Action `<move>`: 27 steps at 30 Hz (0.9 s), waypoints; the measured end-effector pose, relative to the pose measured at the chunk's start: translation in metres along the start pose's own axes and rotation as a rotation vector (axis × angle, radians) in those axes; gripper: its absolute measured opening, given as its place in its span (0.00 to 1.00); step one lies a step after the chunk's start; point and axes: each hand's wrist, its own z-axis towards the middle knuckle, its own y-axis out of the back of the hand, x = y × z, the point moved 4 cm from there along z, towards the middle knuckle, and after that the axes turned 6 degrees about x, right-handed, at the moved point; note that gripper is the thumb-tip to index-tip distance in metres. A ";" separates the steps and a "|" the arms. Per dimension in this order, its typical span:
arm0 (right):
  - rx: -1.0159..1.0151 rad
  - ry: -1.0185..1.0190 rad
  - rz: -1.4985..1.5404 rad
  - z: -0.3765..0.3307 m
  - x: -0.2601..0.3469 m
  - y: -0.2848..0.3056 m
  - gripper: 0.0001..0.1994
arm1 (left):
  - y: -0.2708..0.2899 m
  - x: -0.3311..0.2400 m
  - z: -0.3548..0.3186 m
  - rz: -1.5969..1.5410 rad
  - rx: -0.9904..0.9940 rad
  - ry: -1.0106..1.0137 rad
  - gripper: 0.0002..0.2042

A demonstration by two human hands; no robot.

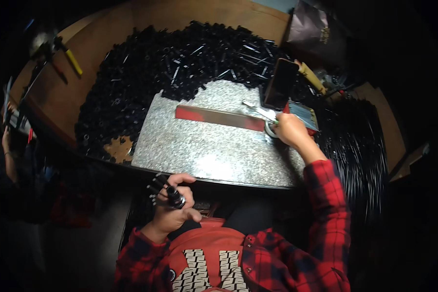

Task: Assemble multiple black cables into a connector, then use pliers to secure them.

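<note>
My left hand, palm up over the near edge of the stone slab, is closed on several thin black rods and a thicker black tubular piece. The rods poke out between its fingers. My right hand is at the right side of the slab, its fingers closed beside a silvery metal tool and a white ring. What those fingers grip is mostly hidden. Left of it, a long flat metal bar with reddish ends lies across the speckled stone slab.
Behind the slab spreads a heap of short black tubes. A dark phone stands tilted near a small box. Long black rods lie at right. A curved wooden wall surrounds the work surface; another person's arm shows far left.
</note>
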 end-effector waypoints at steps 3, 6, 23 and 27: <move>-0.012 0.017 -0.077 0.012 -0.007 -0.015 0.09 | -0.011 -0.010 0.004 -0.107 -0.019 -0.004 0.41; -0.007 0.027 -0.072 0.017 -0.004 -0.019 0.09 | -0.013 -0.011 0.005 -0.175 -0.018 0.017 0.42; -0.078 -0.057 0.194 -0.011 -0.009 0.007 0.14 | -0.017 -0.004 0.010 -0.160 -0.040 0.044 0.41; -0.226 0.028 0.451 -0.014 0.001 -0.001 0.08 | -0.019 -0.006 0.010 -0.153 -0.089 0.028 0.39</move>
